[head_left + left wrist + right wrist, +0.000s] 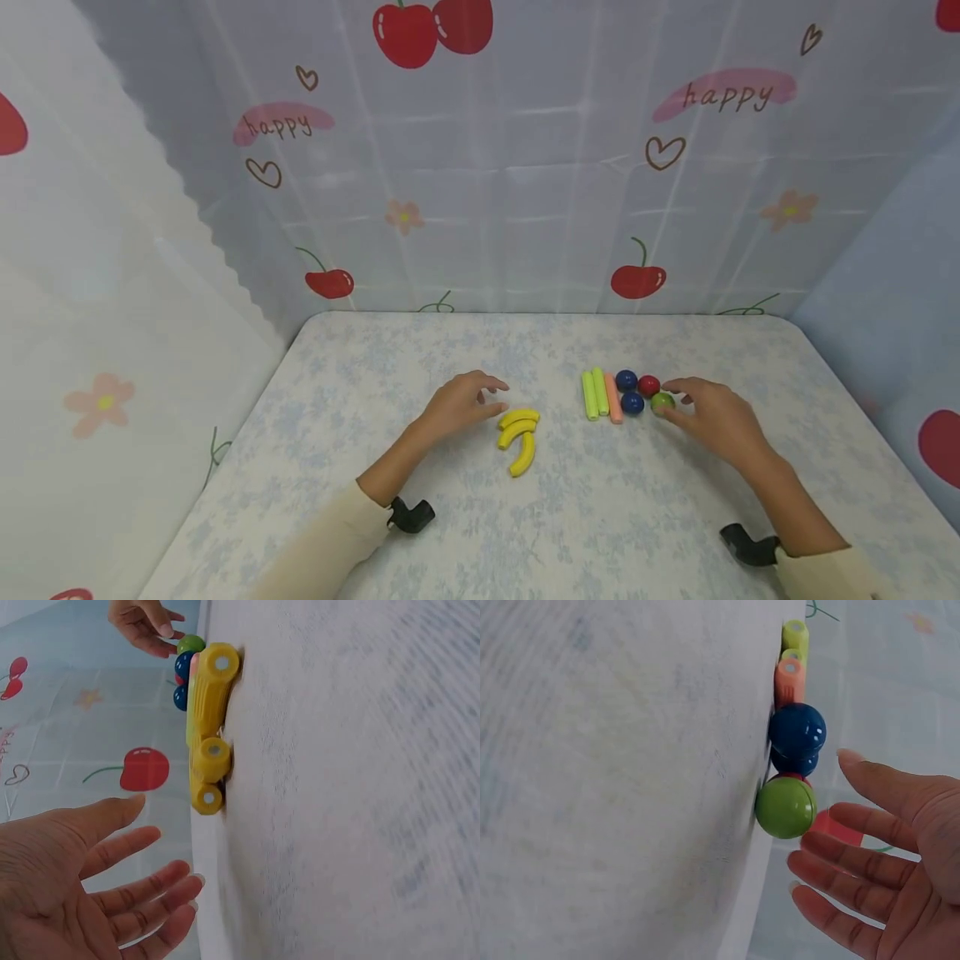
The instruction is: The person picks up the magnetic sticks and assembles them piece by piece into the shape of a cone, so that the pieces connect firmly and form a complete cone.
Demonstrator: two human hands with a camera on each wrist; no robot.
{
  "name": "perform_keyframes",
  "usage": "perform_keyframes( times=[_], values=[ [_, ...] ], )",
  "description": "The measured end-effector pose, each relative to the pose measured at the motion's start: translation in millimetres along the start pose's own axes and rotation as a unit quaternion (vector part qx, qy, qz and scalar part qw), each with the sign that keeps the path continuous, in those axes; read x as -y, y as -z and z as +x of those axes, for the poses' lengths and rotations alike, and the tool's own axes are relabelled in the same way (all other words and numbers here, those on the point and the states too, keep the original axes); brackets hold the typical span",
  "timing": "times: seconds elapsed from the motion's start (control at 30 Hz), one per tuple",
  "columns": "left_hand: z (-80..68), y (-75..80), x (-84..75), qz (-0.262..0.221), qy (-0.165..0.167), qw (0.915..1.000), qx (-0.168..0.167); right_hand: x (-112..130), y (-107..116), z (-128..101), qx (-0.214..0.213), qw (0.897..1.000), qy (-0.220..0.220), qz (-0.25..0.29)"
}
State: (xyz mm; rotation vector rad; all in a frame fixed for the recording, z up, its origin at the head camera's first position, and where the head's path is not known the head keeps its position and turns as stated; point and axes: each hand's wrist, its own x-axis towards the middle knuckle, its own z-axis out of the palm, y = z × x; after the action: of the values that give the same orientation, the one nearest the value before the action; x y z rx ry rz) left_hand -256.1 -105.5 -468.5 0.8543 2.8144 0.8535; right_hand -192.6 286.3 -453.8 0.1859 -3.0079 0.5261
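Note:
Three yellow banana-shaped pieces (519, 437) lie together in the middle of the table (420, 350). My left hand (491, 398) hovers just left of them with relaxed, spread fingers and holds nothing. In the left wrist view the left hand (161, 855) is open below the yellow pieces (210, 727). To the right lie two green sticks (595, 392), a pink stick (613, 398), two blue balls (628, 392), a red ball (648, 385) and a green ball (663, 402). My right hand (678, 400) is open beside the green ball (785, 808), fingertips close to it but not curled round it.
The table has a pale floral cloth and rounded far corners. Cherry-print curtains (525, 167) close it in at the back and on both sides. Bare cloth stretches in front of the toys, towards the near edge.

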Motion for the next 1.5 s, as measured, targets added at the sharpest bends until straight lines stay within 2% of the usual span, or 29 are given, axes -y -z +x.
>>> perform_keyframes(
  times=[0.3,0.77,1.0,1.13,1.27,1.5],
  values=[
    [12.4,-14.5,-13.6,-0.025,-0.011,0.9982,0.053,0.1,-7.2,4.8,0.018,1.0,0.001,0.012],
    [19.6,-20.5,-27.2,0.027,0.017,0.9977,0.059,-2.6,-11.9,10.4,0.024,0.999,-0.007,0.02],
    [20.2,-19.0,-25.0,0.007,0.037,0.9969,0.068,-1.9,-13.8,11.4,0.026,0.999,-0.007,0.035],
    [16.2,-15.1,-22.0,-0.012,0.037,0.9975,0.059,-0.7,-10.5,9.4,0.024,0.999,-0.007,0.032],
    [9.9,-8.3,-18.7,-0.034,0.037,0.9982,0.033,3.7,-4.3,5.4,0.017,0.999,-0.003,0.035],
    [-1.6,-0.4,-12.5,-0.073,0.025,0.997,0.011,24.6,5.7,-2.6,-0.007,0.999,0.02,0.044]
  ],
)
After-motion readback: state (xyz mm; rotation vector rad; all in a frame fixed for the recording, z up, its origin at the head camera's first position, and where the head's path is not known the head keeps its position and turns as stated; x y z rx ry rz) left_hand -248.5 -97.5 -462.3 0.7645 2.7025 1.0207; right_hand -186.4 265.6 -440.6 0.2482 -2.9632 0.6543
